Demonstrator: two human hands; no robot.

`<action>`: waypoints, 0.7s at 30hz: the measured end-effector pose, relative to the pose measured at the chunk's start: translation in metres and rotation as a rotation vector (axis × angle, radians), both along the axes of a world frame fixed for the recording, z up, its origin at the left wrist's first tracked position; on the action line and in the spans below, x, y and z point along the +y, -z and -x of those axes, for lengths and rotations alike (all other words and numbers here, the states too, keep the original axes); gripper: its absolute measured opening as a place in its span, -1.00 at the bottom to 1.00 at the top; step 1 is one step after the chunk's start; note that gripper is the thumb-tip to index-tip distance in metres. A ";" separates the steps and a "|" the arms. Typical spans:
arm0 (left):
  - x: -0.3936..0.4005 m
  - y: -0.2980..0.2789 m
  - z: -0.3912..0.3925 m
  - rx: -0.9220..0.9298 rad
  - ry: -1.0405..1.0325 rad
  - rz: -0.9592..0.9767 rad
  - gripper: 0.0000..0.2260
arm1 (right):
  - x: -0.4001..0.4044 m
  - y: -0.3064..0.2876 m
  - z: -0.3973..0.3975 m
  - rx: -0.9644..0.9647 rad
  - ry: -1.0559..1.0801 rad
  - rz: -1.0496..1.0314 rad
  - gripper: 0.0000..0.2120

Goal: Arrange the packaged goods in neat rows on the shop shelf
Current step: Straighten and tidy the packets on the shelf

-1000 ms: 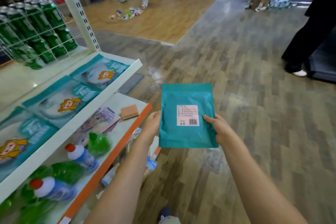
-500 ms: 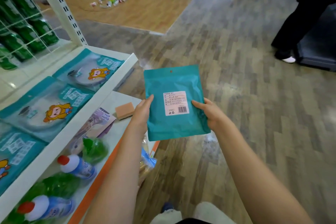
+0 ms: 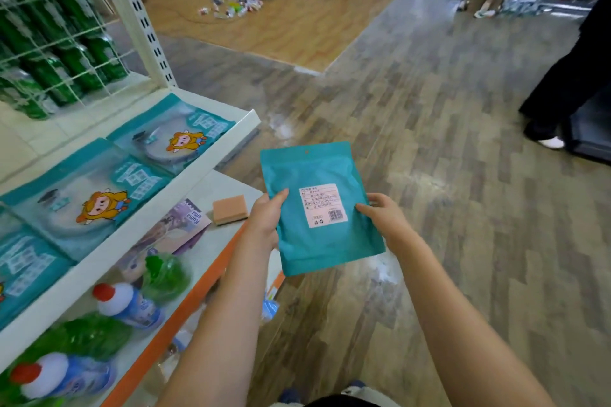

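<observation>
I hold a teal pouch point(image 3: 317, 175) in front of me over the floor, its back with a white barcode label facing up. My left hand point(image 3: 266, 218) grips its left edge and my right hand point(image 3: 385, 220) grips its right edge. To the left, the white shelf point(image 3: 185, 185) carries a row of matching teal pouches point(image 3: 99, 195) with a cartoon figure, lying flat and face up. The held pouch is just right of the shelf's front corner, apart from it.
Green cans point(image 3: 49, 53) stand behind a wire rack at upper left. The lower shelf with an orange edge point(image 3: 178, 317) holds blue bottles point(image 3: 129, 304), green bags, a purple packet and an orange sponge point(image 3: 229, 209). People stand at far right point(image 3: 568, 76) and at the back.
The pouch stays in both hands and has tilted slightly, its top leaning left. My view has swung a little, bringing the shelf row closer to the pouch.
</observation>
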State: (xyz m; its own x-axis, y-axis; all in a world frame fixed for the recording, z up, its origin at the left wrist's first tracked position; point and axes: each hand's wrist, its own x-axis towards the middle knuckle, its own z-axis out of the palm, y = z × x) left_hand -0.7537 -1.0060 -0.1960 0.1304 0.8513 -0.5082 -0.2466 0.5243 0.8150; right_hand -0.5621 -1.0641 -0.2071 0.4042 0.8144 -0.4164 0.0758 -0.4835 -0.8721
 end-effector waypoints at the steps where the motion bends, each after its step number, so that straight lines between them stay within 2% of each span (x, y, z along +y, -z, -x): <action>1: 0.001 -0.002 -0.004 0.001 -0.031 -0.008 -0.90 | 0.002 -0.003 -0.002 -0.091 -0.038 0.000 -0.63; 5: 0.004 -0.009 -0.019 0.038 -0.165 -0.034 -0.89 | 0.006 -0.018 -0.002 -0.401 -0.252 0.001 -0.54; 8: 0.004 -0.012 -0.030 0.026 -0.240 -0.037 -0.82 | 0.005 -0.030 0.009 -0.430 -0.428 -0.005 -0.49; 10: 0.003 -0.015 -0.036 0.026 -0.263 -0.025 -0.88 | 0.002 -0.038 0.018 -0.446 -0.564 0.019 -0.41; 11: 0.002 -0.017 -0.039 0.026 -0.258 -0.018 -0.92 | 0.001 -0.041 0.023 -0.485 -0.626 0.043 -0.36; 14: 0.001 -0.023 -0.046 0.025 -0.224 -0.007 -0.85 | -0.002 -0.047 0.035 -0.631 -0.757 0.088 -0.31; 16: -0.001 -0.025 -0.050 0.024 -0.208 0.009 -0.88 | -0.004 -0.044 0.043 -0.745 -0.798 0.111 -0.35; 17: -0.002 -0.026 -0.051 0.028 -0.213 0.019 -0.90 | -0.005 -0.041 0.046 -0.811 -0.778 0.108 -0.44; 19: -0.005 -0.026 -0.053 0.021 -0.213 0.036 -0.91 | -0.009 -0.039 0.052 -0.972 -0.662 0.055 -0.63; 21: -0.007 -0.028 -0.054 -0.011 -0.195 0.053 -0.91 | -0.011 -0.041 0.057 -1.106 -0.579 0.015 -0.69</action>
State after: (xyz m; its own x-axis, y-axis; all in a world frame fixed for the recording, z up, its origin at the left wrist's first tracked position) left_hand -0.6992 -1.0127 -0.1677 -0.0286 0.8331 -0.5525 -0.3567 0.5078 0.7842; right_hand -0.6189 -1.0749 -0.1666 0.1270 0.9876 -0.0928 0.9694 -0.1434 -0.1994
